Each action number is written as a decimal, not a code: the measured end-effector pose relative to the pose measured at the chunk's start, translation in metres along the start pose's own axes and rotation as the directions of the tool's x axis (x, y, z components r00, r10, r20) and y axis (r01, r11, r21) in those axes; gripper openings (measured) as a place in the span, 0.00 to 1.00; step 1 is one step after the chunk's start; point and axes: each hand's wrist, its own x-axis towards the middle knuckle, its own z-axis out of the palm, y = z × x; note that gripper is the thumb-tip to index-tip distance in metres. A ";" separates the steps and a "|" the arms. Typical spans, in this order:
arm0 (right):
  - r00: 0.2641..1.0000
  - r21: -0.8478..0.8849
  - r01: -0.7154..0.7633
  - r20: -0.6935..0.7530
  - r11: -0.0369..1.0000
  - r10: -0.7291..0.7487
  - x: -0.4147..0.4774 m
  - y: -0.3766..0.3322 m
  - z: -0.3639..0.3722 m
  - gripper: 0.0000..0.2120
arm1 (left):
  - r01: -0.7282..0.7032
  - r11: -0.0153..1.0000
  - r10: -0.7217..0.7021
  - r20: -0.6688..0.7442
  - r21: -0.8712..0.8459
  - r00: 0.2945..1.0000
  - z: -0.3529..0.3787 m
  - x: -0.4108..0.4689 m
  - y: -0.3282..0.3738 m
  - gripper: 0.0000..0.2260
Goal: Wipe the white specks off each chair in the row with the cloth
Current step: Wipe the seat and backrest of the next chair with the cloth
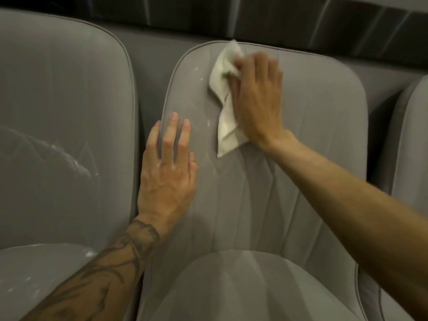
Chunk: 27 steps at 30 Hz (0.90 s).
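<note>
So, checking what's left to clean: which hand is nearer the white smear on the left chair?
Left. The left hand lies flat on the middle chair, just right of the smear; the right hand grips the cloth farther right and higher.

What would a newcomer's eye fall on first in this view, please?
First the white cloth, bright against the grey, which the right hand holds against the upper backrest of the middle chair. Next the left hand, flat on that backrest's left edge, above a tattooed forearm. A few white specks show left of the cloth, and a white smear marks the left chair.
</note>
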 end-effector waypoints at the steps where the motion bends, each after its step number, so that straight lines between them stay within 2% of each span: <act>1: 0.998 -0.015 -0.056 -0.035 0.998 0.055 0.016 0.000 0.002 0.13 | 0.000 1.000 0.000 0.001 -0.003 1.000 0.000 0.000 0.000 0.26; 3: 0.988 -0.014 -0.136 -0.079 0.991 0.135 0.017 -0.006 0.005 0.13 | -0.001 1.000 0.001 0.003 -0.001 1.000 0.000 0.001 -0.001 0.26; 5: 0.986 0.003 -0.146 -0.081 0.989 0.145 -0.019 -0.015 0.006 0.12 | -0.003 1.000 0.003 -0.006 -0.003 1.000 0.000 0.000 0.000 0.25; 8: 0.998 0.112 -0.021 0.059 0.994 0.014 -0.116 -0.036 -0.004 0.12 | -0.007 1.000 0.007 -0.028 -0.011 1.000 0.002 0.000 0.000 0.24; 10: 0.976 0.177 0.085 0.181 0.980 -0.118 -0.177 -0.045 -0.017 0.13 | -0.001 1.000 0.000 -0.030 -0.010 1.000 0.002 0.000 -0.001 0.25; 12: 0.956 0.178 0.154 0.221 0.972 -0.192 -0.196 -0.043 -0.023 0.14 | 0.009 1.000 -0.009 -0.029 -0.013 1.000 0.002 0.000 0.000 0.25; 14: 0.979 0.141 0.093 0.169 0.986 -0.117 -0.165 -0.036 -0.016 0.13 | 0.007 1.000 -0.008 -0.027 -0.016 1.000 0.001 0.001 -0.001 0.26; 17: 0.989 0.091 -0.148 0.035 0.985 0.145 -0.095 -0.028 -0.004 0.11 | 0.002 1.000 -0.003 -0.026 -0.012 1.000 0.001 0.001 -0.001 0.26; 19: 0.983 0.119 -0.186 0.022 0.975 0.185 -0.096 -0.036 -0.002 0.11 | 0.003 1.000 -0.003 -0.024 -0.017 1.000 0.001 -0.001 0.000 0.25; 20: 0.989 0.155 -0.148 0.039 0.977 0.144 -0.117 -0.044 -0.003 0.12 | 0.003 1.000 -0.003 -0.027 -0.020 1.000 0.001 -0.001 0.001 0.25; 22: 0.989 0.241 -0.001 0.144 0.971 -0.035 -0.184 -0.062 -0.012 0.14 | 0.006 1.000 -0.007 -0.031 -0.020 1.000 0.001 -0.001 0.000 0.25; 25: 0.895 0.306 0.217 0.316 0.927 -0.314 -0.259 -0.069 -0.033 0.12 | 0.002 1.000 -0.003 -0.031 -0.026 1.000 0.001 0.000 0.000 0.25; 27: 0.871 0.312 0.285 0.310 0.906 -0.381 -0.249 -0.059 -0.031 0.11 | 0.000 1.000 -0.001 -0.037 -0.027 0.999 0.001 0.000 0.000 0.25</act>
